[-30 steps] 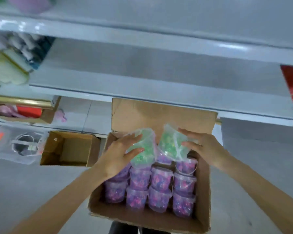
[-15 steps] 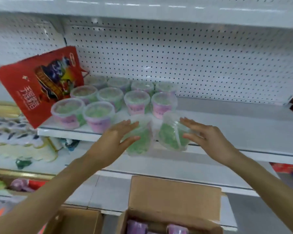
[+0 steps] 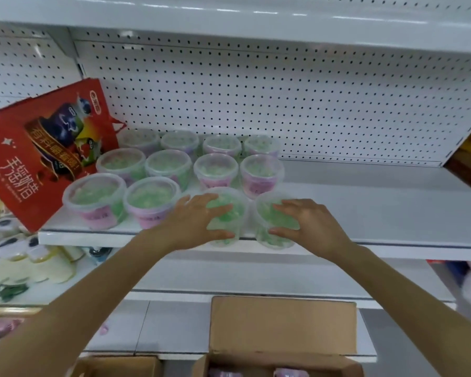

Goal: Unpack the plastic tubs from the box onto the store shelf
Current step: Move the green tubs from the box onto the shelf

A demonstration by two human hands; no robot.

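Clear plastic, round and lidded, packed with green pieces: two such tubs are held at the front edge of the white metal shelf. The left hand spreads its fingers over the lid of the left tub, thumb curled against the near wall. The right hand clasps the right tub the same way. Both tubs sit just beside each other between the hands; whether their bases rest on the shelf lip I cannot tell.

Beyond the fingertips and to the outer side of the left hand, ten more clear tubs with pink labels stand upright in rows. Further out on that side a red printed gift bag leans tilted. White pegboard backs the shelf. Below the wrists is an open brown cardboard box, with purple tubs showing inside.
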